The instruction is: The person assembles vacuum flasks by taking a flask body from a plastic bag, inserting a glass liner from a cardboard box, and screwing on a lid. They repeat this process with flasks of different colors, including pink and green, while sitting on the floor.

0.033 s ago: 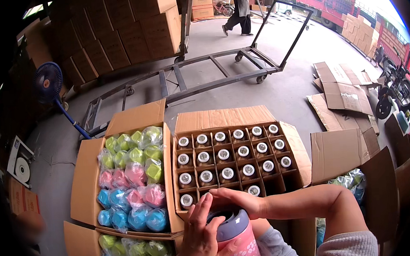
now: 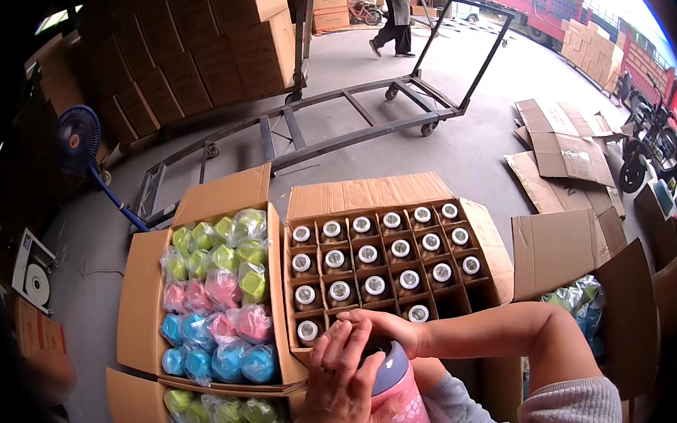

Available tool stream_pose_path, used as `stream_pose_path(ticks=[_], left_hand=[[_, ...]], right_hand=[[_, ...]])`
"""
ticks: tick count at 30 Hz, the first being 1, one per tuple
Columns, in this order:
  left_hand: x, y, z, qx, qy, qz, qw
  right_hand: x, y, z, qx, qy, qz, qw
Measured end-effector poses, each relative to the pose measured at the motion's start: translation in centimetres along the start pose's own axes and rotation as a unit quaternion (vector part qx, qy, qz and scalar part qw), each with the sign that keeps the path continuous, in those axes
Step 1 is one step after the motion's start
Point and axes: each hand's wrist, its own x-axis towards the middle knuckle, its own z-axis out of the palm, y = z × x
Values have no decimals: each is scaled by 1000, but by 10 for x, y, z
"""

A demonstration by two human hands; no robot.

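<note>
Just in front of me is a pink bottle [image 2: 411, 408] with a pale print and a grey-blue collar [image 2: 393, 368] around its dark mouth. My left hand [image 2: 338, 388], wearing a ring and a red bracelet, lies along its left side, fingers bent over the top and thumb on the pink wall. From the right, my right hand [image 2: 391, 330] curves around the far side of the collar, its fingertips meeting the left fingers. Part of the mouth is hidden under the fingers. Beyond the hands, a divided carton [image 2: 364, 197] holds rows of bottles with white-rimmed round tops [image 2: 374, 285].
Left of it, an open carton [image 2: 140, 306] holds bagged green, pink and blue pieces [image 2: 224, 286]; another carton [image 2: 127, 406] sits nearer. A flatbed trolley [image 2: 327, 145], blue fan [image 2: 78, 141], stacked boxes [image 2: 193, 66], flattened cardboard [image 2: 572, 149] and a walking person [image 2: 399, 17] are farther off.
My left fingers have shifted slightly right and cover more of the bottle's mouth. The bottle has moved slightly right. The person in the background has shifted a little, still walking.
</note>
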Motion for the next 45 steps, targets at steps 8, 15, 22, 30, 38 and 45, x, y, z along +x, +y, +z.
stream_pose_path(ticks=[8, 15, 22, 30, 38, 45], left_hand=[[43, -1, -11, -115, 8, 121, 986], [-18, -31, 63, -349, 183, -153, 906], [42, 15, -1, 36, -106, 46, 993], [32, -31, -14, -216, -4, 126, 968], [-24, -45, 18, -216, 49, -52, 974], [46, 28, 22, 42, -86, 78, 992]], right_hand=[[-24, -27, 0, -170, 87, -73, 979], [-67, -15, 55, -300, 159, -156, 927], [27, 1, -2, 61, -184, -33, 980], [-11, -26, -8, -164, 82, -74, 980], [-45, -24, 46, -139, 80, -88, 983], [49, 6, 15, 65, -189, -32, 979]])
